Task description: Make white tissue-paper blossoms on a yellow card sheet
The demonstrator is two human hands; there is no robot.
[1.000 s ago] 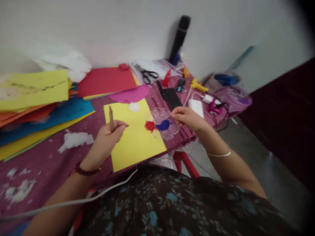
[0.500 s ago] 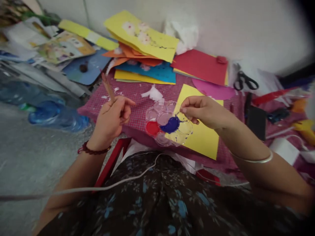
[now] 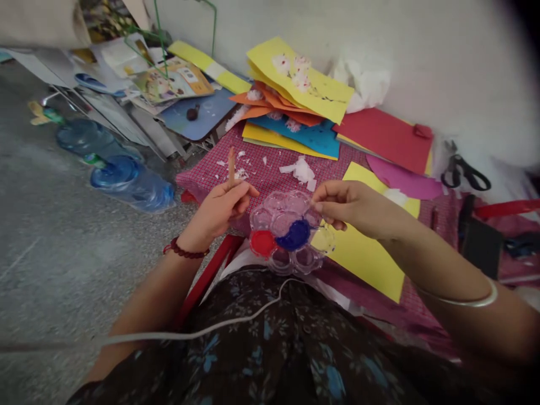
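Observation:
My left hand (image 3: 223, 209) is closed around a slim brown paintbrush (image 3: 232, 166), which points up and away from me. A clear flower-shaped paint palette (image 3: 282, 222) hangs in front of my body at the table's near edge. Red paint (image 3: 262, 243) and dark blue paint (image 3: 294, 235) fill some of its wells. My right hand (image 3: 343, 205) pinches the palette's right rim between thumb and fingers. A yellow sheet of paper (image 3: 375, 259) lies on the table under and beside the right hand.
White paper scraps (image 3: 301, 170) lie on the checked tablecloth (image 3: 219, 163). Behind are stacked coloured cards (image 3: 312, 84), a red card (image 3: 386, 138) and black scissors (image 3: 466, 171). Large blue water bottles (image 3: 130, 183) lie on the floor at left. A white cable (image 3: 236, 320) crosses my front.
The view has turned left, so the table appears farther right. With my right hand, the palette has shifted left off most of the yellow sheet. The paintbrush now stands more upright.

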